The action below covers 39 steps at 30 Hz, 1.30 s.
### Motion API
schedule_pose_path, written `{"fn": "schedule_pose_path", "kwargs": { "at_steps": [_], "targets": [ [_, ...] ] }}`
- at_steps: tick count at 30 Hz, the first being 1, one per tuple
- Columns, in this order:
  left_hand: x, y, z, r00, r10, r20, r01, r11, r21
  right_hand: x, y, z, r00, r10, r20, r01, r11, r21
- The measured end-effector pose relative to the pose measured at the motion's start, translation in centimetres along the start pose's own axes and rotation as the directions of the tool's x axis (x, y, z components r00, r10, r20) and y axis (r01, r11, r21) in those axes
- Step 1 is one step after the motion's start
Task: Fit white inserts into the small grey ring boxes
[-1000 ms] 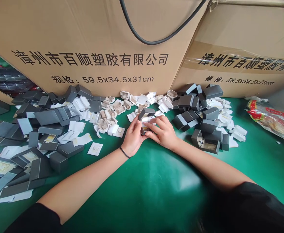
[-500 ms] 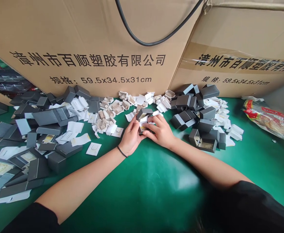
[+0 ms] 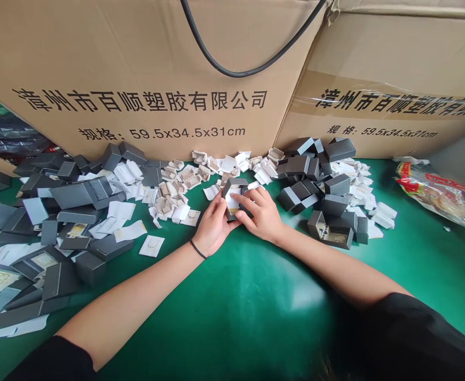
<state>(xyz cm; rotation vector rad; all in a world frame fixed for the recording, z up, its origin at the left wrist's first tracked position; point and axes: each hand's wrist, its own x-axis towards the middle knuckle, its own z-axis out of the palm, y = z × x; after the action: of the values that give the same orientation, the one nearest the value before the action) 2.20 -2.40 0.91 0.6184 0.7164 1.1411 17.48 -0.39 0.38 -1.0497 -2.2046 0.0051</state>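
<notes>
Both of my hands meet over the green table [image 3: 252, 296] around one small dark grey box [image 3: 234, 186] with its lid up. My left hand [image 3: 212, 227] grips the box from the left. My right hand [image 3: 261, 214] holds it from the right, its index finger pressing a white insert card [image 3: 231, 200] into the box. Loose white and beige insert cards [image 3: 177, 193] lie just beyond and left of my hands. A heap of dark grey boxes [image 3: 328, 185] sits to the right, one lying open [image 3: 330, 233].
Two big cardboard cartons [image 3: 137, 63] with printed characters wall off the back, a black cable [image 3: 240, 71] hanging across them. More grey boxes and flat sleeves [image 3: 57, 222] cover the left side. A red printed plastic bag [image 3: 443, 196] lies at the right edge.
My hands stayed on the box. The right index finger has come onto the white card inside it. The whole view has shifted slightly.
</notes>
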Motion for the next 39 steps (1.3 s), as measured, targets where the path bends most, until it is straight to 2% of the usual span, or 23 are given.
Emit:
{"fn": "schedule_pose_path", "kwargs": {
  "at_steps": [6, 13, 18, 24, 30, 33, 35, 37, 39],
  "targets": [
    [0.0, 0.1, 0.0, 1.000, -0.012, 0.018, 0.012, 1.000, -0.022, -0.1, 0.1, 0.1, 0.998, 0.045, 0.036, -0.045, 0.999, -0.007],
    [0.1, 0.2, -0.3, 0.999, -0.033, 0.020, 0.034, 0.999, -0.027, 0.1, 0.0, -0.1, 0.993, 0.042, 0.107, -0.037, 0.998, -0.052],
    [0.1, 0.6, -0.2, 0.996, -0.048, 0.071, 0.051, 0.998, -0.031, 0.1, 0.0, -0.4, 0.985, 0.070, 0.157, -0.059, 0.995, -0.078],
    [0.5, 0.9, -0.4, 0.997, -0.048, 0.066, 0.053, 0.996, -0.074, 0.1, 0.1, 0.2, 0.997, 0.033, 0.067, -0.030, 0.999, -0.044],
    [0.5, 0.8, -0.7, 0.996, -0.037, 0.078, 0.046, 0.991, -0.128, 0.0, -0.5, 0.6, 0.995, 0.033, 0.094, -0.032, 0.999, -0.018],
    [0.6, 1.1, -1.0, 1.000, -0.011, 0.016, 0.014, 0.985, -0.171, 0.3, -0.3, 0.3, 0.998, 0.048, -0.029, -0.046, 0.997, 0.060],
    [0.9, 1.4, -1.3, 0.997, 0.020, -0.075, -0.035, 0.978, -0.205, 1.0, 0.2, 0.1, 0.986, 0.127, -0.104, -0.115, 0.986, 0.117],
    [1.3, 1.8, -1.7, 0.987, 0.051, -0.155, -0.088, 0.968, -0.236, 2.0, 0.7, 0.0, 0.975, 0.205, -0.083, -0.195, 0.974, 0.113],
    [1.7, 2.1, -1.9, 0.976, 0.065, -0.210, -0.122, 0.955, -0.271, 3.2, 1.4, 0.2, 0.972, 0.235, 0.009, -0.235, 0.971, 0.053]
  ]
}}
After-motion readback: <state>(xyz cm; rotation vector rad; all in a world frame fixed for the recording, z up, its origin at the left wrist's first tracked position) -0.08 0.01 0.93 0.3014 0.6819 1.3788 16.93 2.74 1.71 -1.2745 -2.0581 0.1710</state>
